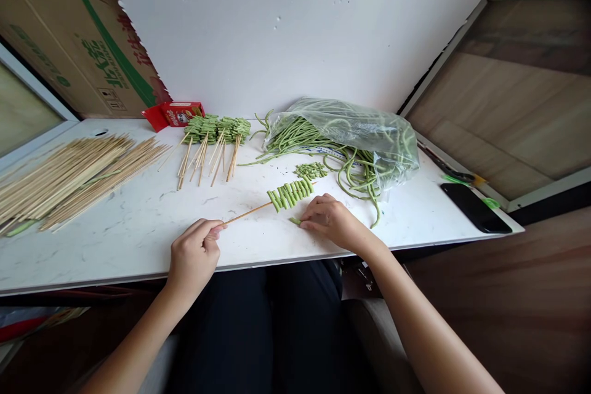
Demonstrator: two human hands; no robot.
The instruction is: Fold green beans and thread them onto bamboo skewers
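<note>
My left hand [196, 249] is closed around the lower end of a bamboo skewer [249, 213]. Cut green bean pieces [290, 195] sit side by side across the skewer's far part, and its tip sticks out past them. Close to the tabletop, my right hand [330, 221] pinches one short bean piece [295, 220] between thumb and fingers. A small heap of loose cut bean pieces [311, 170] lies just beyond the skewer. Behind it, long green beans [305, 133] spill from a clear plastic bag [355, 116].
Many bare bamboo skewers [87, 169] lie at left. Several loaded bean skewers [217, 128] are stacked at the back beside a red box [182, 114]. A black phone [475, 208] rests near the right edge. A white panel [286, 24] stands behind the table [138, 240].
</note>
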